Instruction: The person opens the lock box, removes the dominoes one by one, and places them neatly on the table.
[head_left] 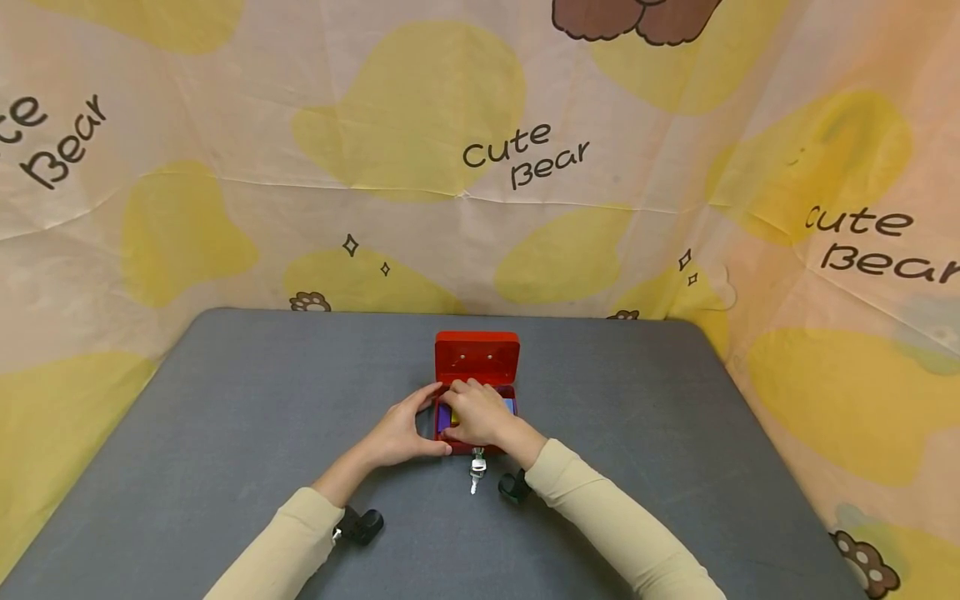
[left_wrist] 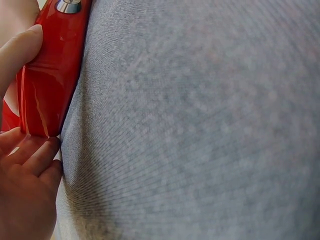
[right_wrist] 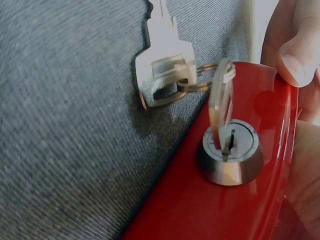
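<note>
A small red metal cash box [head_left: 461, 448] stands on the table with its lid [head_left: 477, 358] raised. My left hand [head_left: 401, 433] holds the box's left end, its thumb [left_wrist: 22, 50] on the front face and its other fingers against the side. Over the open box, my right hand [head_left: 480, 414] reaches in with bent fingers; whether they pinch anything is hidden. Purple [head_left: 444, 417], yellow and light blue pieces show inside around it. One key [right_wrist: 221, 105] sits in the round front lock [right_wrist: 232, 152], and a second key [right_wrist: 167, 65] hangs from its ring onto the table.
The grey table [head_left: 262, 400] extends around the box. Behind it hangs a patterned cloth [head_left: 420, 108] with yellow patches and printed words. Black wrist devices [head_left: 363, 527] are worn at both sleeves.
</note>
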